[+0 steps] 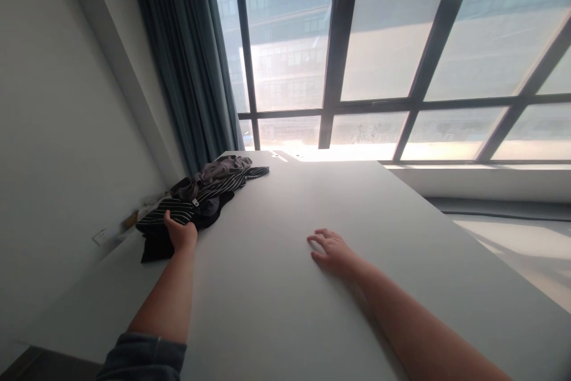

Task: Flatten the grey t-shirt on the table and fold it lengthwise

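My left hand (182, 235) is at the near end of a clothes pile on the left of a white table (267, 286). One digit lies over a black garment with white stripes (167, 213); the other fingers are mostly hidden, and the hand looks closed on the cloth. A small whitish tag or zip pull shows on the dark fabric just past the hand. Over the middle of the table is my right hand (332, 252), fingers apart and slightly bent, with nothing in it.
Behind the striped cloth lies a crumpled grey-brown garment (220, 170). A white wall (66, 131) with a socket (100, 237) borders the left side. A dark blue-green curtain (187, 60) and large windows (289, 42) stand beyond the table. Sunlit floor (526, 250) lies to the right.
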`<state>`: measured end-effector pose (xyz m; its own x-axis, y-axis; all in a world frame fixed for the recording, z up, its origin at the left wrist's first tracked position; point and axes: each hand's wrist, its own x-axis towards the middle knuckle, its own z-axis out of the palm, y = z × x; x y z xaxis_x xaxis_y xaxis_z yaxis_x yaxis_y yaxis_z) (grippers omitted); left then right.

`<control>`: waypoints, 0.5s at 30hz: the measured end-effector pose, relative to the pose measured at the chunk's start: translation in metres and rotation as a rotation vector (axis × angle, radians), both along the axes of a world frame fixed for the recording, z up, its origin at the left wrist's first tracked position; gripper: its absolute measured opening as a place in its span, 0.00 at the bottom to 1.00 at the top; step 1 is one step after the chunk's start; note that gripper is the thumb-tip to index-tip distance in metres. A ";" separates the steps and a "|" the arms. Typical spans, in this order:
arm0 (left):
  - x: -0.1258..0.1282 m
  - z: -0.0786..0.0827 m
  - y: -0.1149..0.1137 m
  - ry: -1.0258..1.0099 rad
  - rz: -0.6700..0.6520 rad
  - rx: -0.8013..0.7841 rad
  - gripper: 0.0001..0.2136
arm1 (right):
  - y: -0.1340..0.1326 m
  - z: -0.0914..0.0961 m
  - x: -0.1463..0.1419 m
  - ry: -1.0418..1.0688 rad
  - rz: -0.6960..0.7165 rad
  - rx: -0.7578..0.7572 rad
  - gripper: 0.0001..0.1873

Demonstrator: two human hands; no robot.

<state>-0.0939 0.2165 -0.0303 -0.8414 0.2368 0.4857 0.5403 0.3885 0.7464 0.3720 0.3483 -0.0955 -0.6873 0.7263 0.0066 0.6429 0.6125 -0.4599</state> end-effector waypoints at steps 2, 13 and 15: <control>0.010 0.006 0.001 0.080 -0.062 0.014 0.38 | -0.001 0.001 0.001 0.018 0.003 -0.002 0.30; 0.010 0.008 -0.004 0.180 0.052 0.243 0.34 | -0.005 0.007 0.004 0.033 0.007 -0.003 0.29; 0.000 0.003 -0.003 0.045 0.103 0.208 0.29 | -0.004 0.007 0.004 0.033 0.006 -0.007 0.29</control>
